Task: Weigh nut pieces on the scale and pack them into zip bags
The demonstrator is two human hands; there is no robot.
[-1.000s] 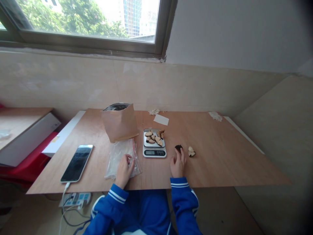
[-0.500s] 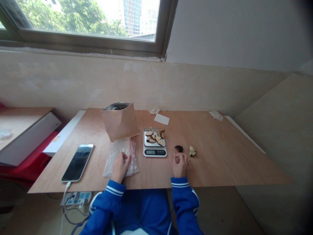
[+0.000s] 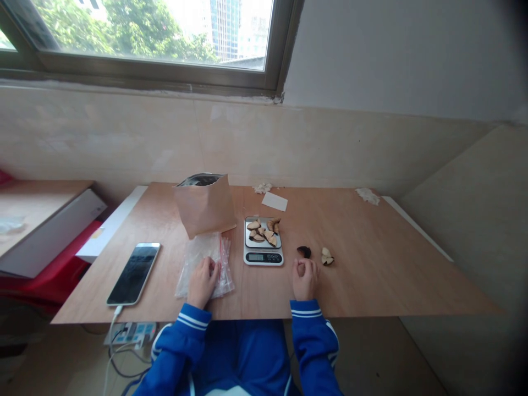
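My left hand [image 3: 203,281] rests loosely curled on clear plastic zip bags [image 3: 187,275]; nothing shows between its fingers. On the bare wood, my right hand [image 3: 306,278] is curled too, thumb and forefinger bent towards each other with tabletop visible between them. Just beyond its fingertips lies a dark brown piece [image 3: 304,252], seemingly dried mushroom. A pale piece [image 3: 327,256] with a dark edge sits to its right. Between my hands stands a small kitchen scale [image 3: 264,257], its display lit but unreadable. Several pale, dark-edged dried mushroom pieces [image 3: 258,234] lie on its plate.
An open brown paper pouch [image 3: 206,206] with a silvery lining stands behind the bags. At the left lies a phone [image 3: 134,275] on a white charging cable. A white card [image 3: 274,201] and crumpled tissue [image 3: 263,188] are near the wall. A power strip [image 3: 132,334] shows below the table edge.
The whole view has shifted slightly. Both hands stay in nearly the same place, and the pieces and scale have not moved on the table.
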